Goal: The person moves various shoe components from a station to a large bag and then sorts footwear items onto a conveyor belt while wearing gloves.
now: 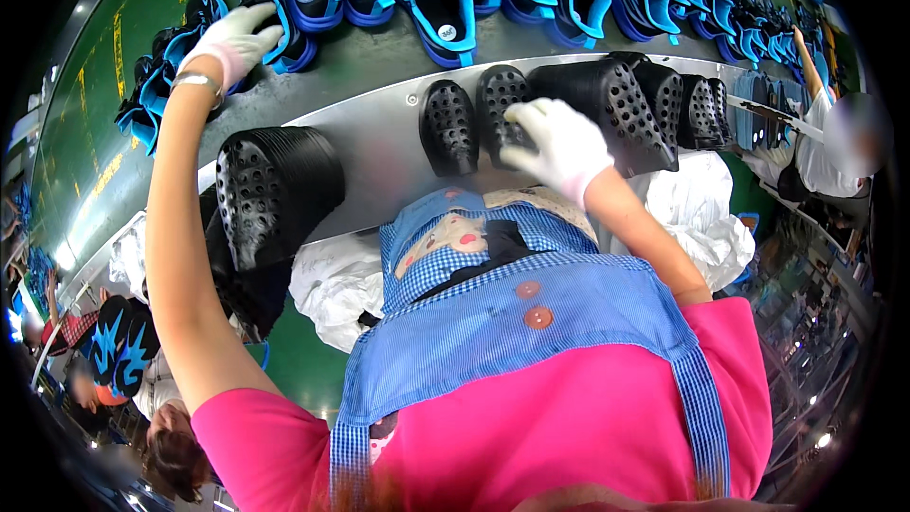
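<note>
My left hand (pixel 237 42), in a white glove with a bracelet at the wrist, reaches to a black shoe with blue lining (pixel 270 5) at the far left. Its fingers are stretched out against the shoe's side. In another white glove, my right hand (pixel 559 147) has its fingers apart over a black dimpled insole (pixel 502 95) on the metal ledge. Beside that insole, to the left, lies a second one (pixel 448 128). Thick stacks of the same black insoles stand on both sides: one stack (pixel 275 190) at left, another (pixel 611 109) right of my right hand.
Rows of black-and-blue shoes (pixel 445 14) line the dark surface beyond the metal ledge (pixel 370 147). White crumpled bags (pixel 336 289) hang below the ledge on both sides. Other people work nearby, one at the right (pixel 825 147) and others at the lower left.
</note>
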